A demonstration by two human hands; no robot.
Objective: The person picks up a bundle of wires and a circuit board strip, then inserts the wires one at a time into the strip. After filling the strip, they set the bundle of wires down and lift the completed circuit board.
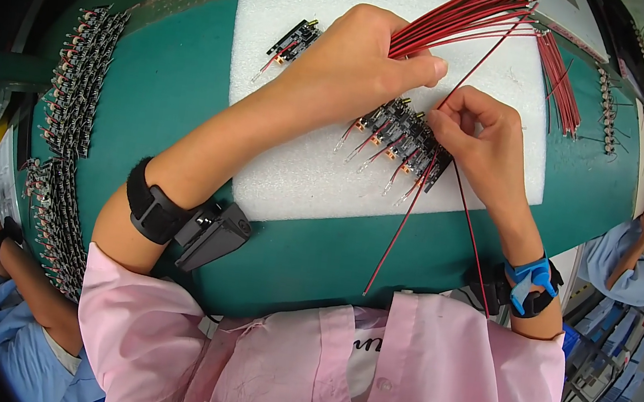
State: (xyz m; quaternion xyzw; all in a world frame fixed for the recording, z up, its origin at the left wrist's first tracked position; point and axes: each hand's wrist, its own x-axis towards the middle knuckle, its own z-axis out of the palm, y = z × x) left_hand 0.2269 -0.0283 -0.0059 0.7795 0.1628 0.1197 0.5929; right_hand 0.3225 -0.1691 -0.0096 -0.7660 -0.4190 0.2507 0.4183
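My left hand is closed round a thick bundle of red wires, some dark strands among them, over a white foam sheet. Lower and to the right, my right hand pinches thumb against forefinger on a thin red wire that slants up past the bundle. Those fingertips are at the right end of a row of small black circuit boards with short leads; the wire's end there is hidden. Two long wires hang from this spot toward me. A separate board lies left of my left hand.
Long rows of similar boards line the green table's left side. Another wire bundle and a strip of small parts lie at the right. Co-workers in blue sit at left and right.
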